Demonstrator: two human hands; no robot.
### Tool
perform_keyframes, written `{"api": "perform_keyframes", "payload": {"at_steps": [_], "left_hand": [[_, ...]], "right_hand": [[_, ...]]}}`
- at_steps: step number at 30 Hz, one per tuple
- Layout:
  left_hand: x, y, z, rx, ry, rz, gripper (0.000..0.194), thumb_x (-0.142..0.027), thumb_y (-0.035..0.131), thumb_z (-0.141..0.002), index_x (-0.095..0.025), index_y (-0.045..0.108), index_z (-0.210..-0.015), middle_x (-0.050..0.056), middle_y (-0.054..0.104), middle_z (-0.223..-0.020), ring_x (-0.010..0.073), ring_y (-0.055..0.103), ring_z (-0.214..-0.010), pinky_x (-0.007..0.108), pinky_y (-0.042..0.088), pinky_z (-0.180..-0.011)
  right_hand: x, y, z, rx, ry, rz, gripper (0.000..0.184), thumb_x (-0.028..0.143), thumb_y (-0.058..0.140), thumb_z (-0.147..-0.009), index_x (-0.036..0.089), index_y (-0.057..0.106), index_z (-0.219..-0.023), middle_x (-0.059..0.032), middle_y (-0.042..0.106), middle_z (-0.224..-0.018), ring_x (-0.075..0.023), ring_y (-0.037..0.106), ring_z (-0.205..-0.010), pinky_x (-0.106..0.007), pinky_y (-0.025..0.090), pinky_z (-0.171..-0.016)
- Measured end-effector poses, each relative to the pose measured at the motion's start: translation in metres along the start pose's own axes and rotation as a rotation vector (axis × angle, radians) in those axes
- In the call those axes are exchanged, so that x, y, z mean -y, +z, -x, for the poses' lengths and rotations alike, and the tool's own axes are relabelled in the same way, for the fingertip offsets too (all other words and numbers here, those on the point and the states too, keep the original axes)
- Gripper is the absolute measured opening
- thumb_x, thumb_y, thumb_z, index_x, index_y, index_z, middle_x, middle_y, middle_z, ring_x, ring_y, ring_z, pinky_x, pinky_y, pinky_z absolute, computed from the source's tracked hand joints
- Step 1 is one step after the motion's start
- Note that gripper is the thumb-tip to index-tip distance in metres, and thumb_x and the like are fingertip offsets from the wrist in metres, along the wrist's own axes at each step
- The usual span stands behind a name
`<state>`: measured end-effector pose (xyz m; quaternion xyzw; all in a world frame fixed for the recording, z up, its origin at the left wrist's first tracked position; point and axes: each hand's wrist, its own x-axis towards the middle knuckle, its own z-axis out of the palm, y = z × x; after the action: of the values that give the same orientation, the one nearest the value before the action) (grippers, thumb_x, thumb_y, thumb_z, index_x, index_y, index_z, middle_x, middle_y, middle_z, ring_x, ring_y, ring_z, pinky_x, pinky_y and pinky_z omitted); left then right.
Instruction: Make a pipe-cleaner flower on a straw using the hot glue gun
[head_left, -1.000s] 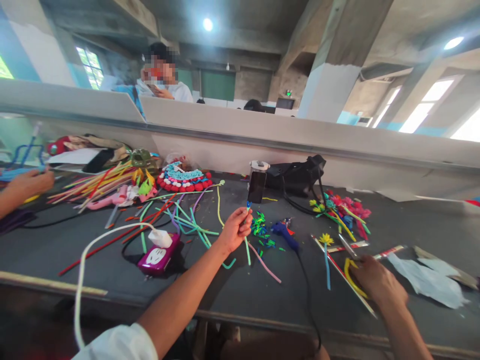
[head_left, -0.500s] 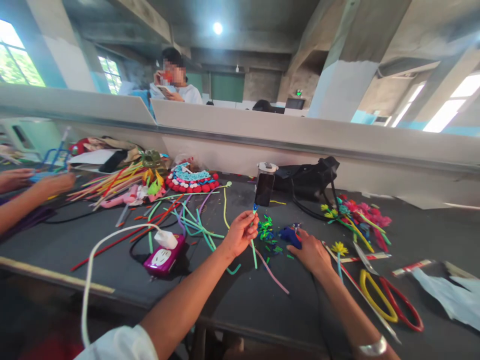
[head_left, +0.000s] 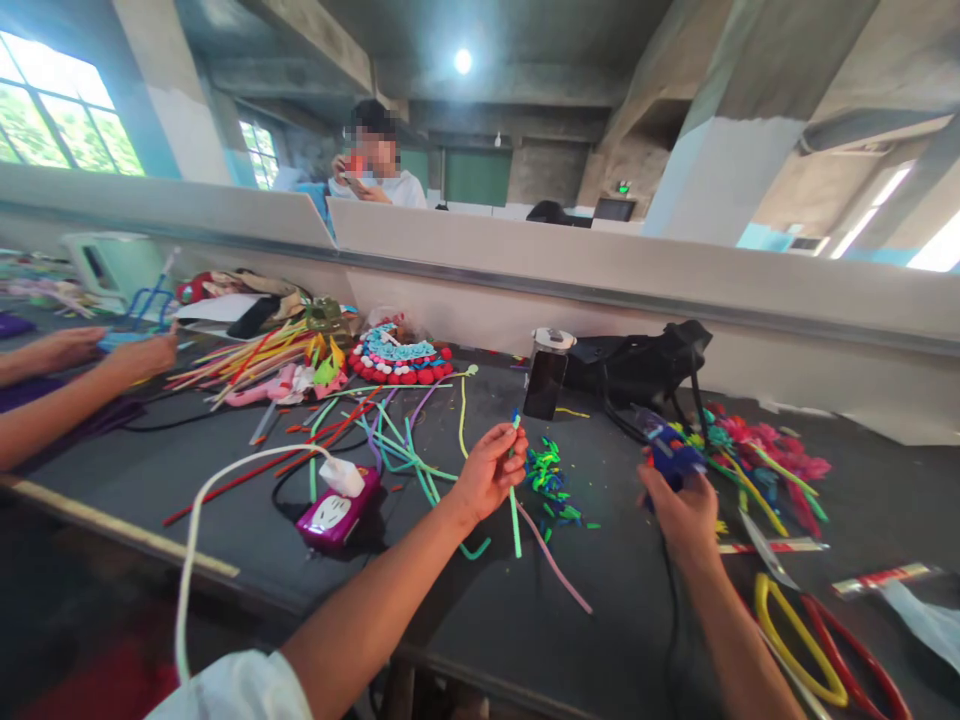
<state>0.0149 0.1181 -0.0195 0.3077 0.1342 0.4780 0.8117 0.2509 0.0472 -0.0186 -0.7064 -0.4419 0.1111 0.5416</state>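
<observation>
Pinched upright in my left hand (head_left: 493, 472) is a light green pipe cleaner (head_left: 516, 525) with a small blue piece at its top. My right hand (head_left: 686, 510) grips a blue hot glue gun (head_left: 670, 452), lifted off the table, its cord hanging down. Between my hands lies a pile of short green, blue and yellow pipe cleaner pieces (head_left: 551, 475). A pink pipe cleaner (head_left: 555, 560) rests below my left hand. Scissors (head_left: 802, 640) with one yellow and one red handle lie to the right of my right forearm.
A purple power socket (head_left: 341, 510) with a white plug stands left of my left arm. Loose pipe cleaners (head_left: 405, 450) are scattered behind it. Pipe cleaner flowers (head_left: 780, 455), a black bag (head_left: 637, 365) and a phone against a cup (head_left: 546, 380) sit further back. A co-worker's hands (head_left: 139, 360) are at far left.
My right hand has let go of the scissors, reached left to the glue gun and lifted it to the right. My left hand keeps the green pipe cleaner. The view has turned left.
</observation>
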Motion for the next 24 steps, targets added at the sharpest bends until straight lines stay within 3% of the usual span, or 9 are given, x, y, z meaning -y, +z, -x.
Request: {"api": "perform_keyframes", "payload": {"at_steps": [2,4,10,16,19,22,24], "left_hand": [[0.001,-0.001,-0.001,-0.015,-0.010,-0.025,0.026,-0.028,0.076,-0.074,-0.013,0.059,-0.088,-0.003,0.051,-0.068,0.0027,0.039,-0.046,0.013,0.021,-0.035],[0.003,-0.003,-0.002,-0.038,-0.013,-0.057,0.027,-0.030,0.075,-0.074,-0.013,0.059,-0.087,-0.003,0.051,-0.065,0.0028,0.038,-0.044,0.014,0.022,-0.034],[0.009,-0.005,-0.002,-0.070,0.017,-0.148,0.029,-0.034,0.073,-0.074,-0.013,0.060,-0.088,-0.004,0.051,-0.061,0.0020,0.033,-0.040,0.015,0.017,-0.034],[0.013,-0.002,0.000,-0.033,0.003,-0.216,0.029,-0.038,0.070,-0.077,-0.014,0.059,-0.086,-0.005,0.048,-0.056,0.0030,0.031,-0.039,0.016,0.017,-0.034],[0.014,-0.001,0.000,-0.057,0.006,-0.225,0.030,-0.039,0.072,-0.075,-0.014,0.059,-0.085,-0.005,0.048,-0.055,0.0031,0.031,-0.039,0.016,0.017,-0.034],[0.013,-0.002,-0.002,-0.079,0.010,-0.225,0.030,-0.038,0.072,-0.074,-0.014,0.059,-0.084,-0.005,0.048,-0.056,0.0032,0.032,-0.039,0.016,0.016,-0.034],[0.013,-0.003,-0.003,-0.085,0.009,-0.230,0.029,-0.038,0.072,-0.074,-0.014,0.059,-0.084,-0.005,0.048,-0.056,0.0035,0.033,-0.039,0.016,0.016,-0.034]], "right_hand": [[0.005,0.002,0.008,0.068,-0.028,-0.248,0.046,0.051,0.064,-0.074,0.012,0.066,-0.098,-0.0064,0.067,-0.078,-0.0152,0.057,-0.056,-0.026,0.046,-0.050],[0.010,0.006,0.018,0.170,-0.056,-0.323,0.043,0.052,0.068,-0.073,0.014,0.068,-0.093,-0.0049,0.067,-0.073,-0.0156,0.058,-0.059,-0.025,0.046,-0.050],[0.011,0.023,0.040,0.422,-0.145,-0.355,0.041,0.054,0.068,-0.075,0.017,0.070,-0.092,-0.0064,0.073,-0.084,-0.0203,0.067,-0.074,-0.029,0.054,-0.065],[0.003,0.034,0.046,0.482,-0.216,-0.305,0.038,0.053,0.061,-0.083,0.017,0.064,-0.094,-0.0043,0.068,-0.078,-0.0174,0.063,-0.070,-0.027,0.052,-0.063],[0.007,0.030,0.043,0.425,-0.336,-0.130,0.036,0.053,0.056,-0.087,0.018,0.062,-0.092,-0.0044,0.066,-0.080,-0.0172,0.062,-0.073,-0.026,0.050,-0.066],[0.012,0.021,0.033,0.295,-0.448,0.313,0.037,0.054,0.052,-0.088,0.019,0.060,-0.092,-0.0065,0.065,-0.088,-0.0209,0.062,-0.084,-0.028,0.047,-0.070],[0.011,0.015,0.024,0.207,-0.393,0.635,0.039,0.055,0.051,-0.088,0.017,0.060,-0.095,-0.0101,0.064,-0.095,-0.0254,0.062,-0.092,-0.031,0.047,-0.072]]}}
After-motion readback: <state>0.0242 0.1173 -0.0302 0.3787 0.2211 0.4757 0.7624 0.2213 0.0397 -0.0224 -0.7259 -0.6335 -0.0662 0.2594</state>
